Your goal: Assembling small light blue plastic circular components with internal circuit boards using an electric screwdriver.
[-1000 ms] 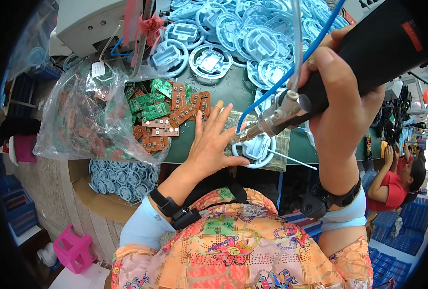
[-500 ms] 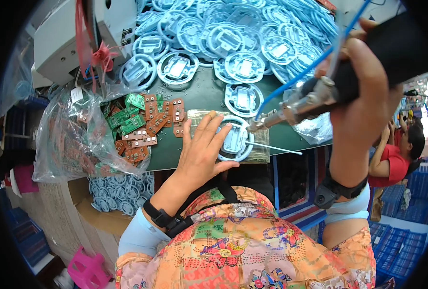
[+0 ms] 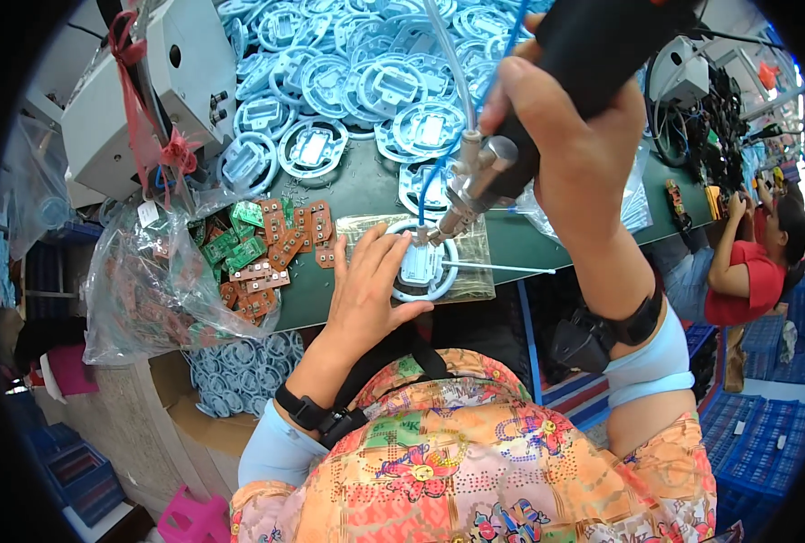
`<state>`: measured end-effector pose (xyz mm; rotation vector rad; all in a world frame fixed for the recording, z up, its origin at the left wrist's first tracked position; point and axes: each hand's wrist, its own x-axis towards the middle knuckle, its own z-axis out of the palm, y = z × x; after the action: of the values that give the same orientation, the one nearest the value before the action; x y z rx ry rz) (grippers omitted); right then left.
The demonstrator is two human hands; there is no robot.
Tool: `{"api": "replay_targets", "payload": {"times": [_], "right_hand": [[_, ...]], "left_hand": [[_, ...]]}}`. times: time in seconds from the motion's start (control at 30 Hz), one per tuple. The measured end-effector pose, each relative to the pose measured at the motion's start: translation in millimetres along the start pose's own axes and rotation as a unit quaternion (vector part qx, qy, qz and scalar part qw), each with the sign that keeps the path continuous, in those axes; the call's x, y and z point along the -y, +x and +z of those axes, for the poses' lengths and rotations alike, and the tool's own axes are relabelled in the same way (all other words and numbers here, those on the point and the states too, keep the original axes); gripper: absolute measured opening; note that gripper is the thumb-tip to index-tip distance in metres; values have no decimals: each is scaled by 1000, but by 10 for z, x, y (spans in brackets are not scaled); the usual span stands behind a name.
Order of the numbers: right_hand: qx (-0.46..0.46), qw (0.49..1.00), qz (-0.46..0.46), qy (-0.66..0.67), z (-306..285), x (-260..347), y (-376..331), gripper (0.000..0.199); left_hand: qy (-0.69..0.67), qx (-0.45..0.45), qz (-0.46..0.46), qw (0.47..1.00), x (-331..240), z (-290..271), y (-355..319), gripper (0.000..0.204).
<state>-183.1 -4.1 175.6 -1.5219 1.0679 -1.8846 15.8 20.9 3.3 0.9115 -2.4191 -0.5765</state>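
Note:
My left hand (image 3: 362, 282) spreads its fingers along the left side of a light-blue round plastic part (image 3: 423, 268), thumb at its lower edge, holding it against a tan mat (image 3: 477, 282). My right hand (image 3: 576, 136) is wrapped round a black screwdriver tool (image 3: 593, 54) with a metal nose (image 3: 471, 185). A blue tube and a clear hose join the nose. The tool's tip is at the upper part of the round piece; whether it touches a screw cannot be made out. A thin white rod (image 3: 507, 268) sticks out rightward from the piece.
Many similar blue parts (image 3: 393, 86) are heaped at the back. Green and brown circuit boards (image 3: 280, 240) lie left, by a clear plastic bag (image 3: 140, 299). A grey machine (image 3: 162, 90) stands at the back left. Another person in red (image 3: 747, 262) sits at the right.
My right hand has brought the screwdriver leftward and more upright, its tip now over the round part's upper area. The left hand keeps its hold; the whole view has shifted slightly.

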Motion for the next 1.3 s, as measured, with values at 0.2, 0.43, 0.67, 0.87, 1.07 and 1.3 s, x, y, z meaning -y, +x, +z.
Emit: {"api": "replay_targets", "payload": {"times": [0.2,0.43,0.67,0.87,1.07,1.3], "right_hand": [[12,999,-46,-20,-75,423,79,15],[-40,999,-14,-17,242,316,-143,29],[-103,994,24,-15,237,238,-196,31],[14,999,-34,26,108,67,-72,19],[-26,997,-57,-36,29,591,165,27],[-48,998,-51,-4,207,610,115,35]], "left_hand": [[29,-65,-31,997,29,19,27,92],[25,-99,-36,994,73,87,2,91],[15,-93,-37,995,54,85,-3,90],[37,-82,-38,995,78,94,-3,94],[33,-93,-42,994,54,109,-15,90],[20,-92,-50,994,82,110,-28,91]]}}
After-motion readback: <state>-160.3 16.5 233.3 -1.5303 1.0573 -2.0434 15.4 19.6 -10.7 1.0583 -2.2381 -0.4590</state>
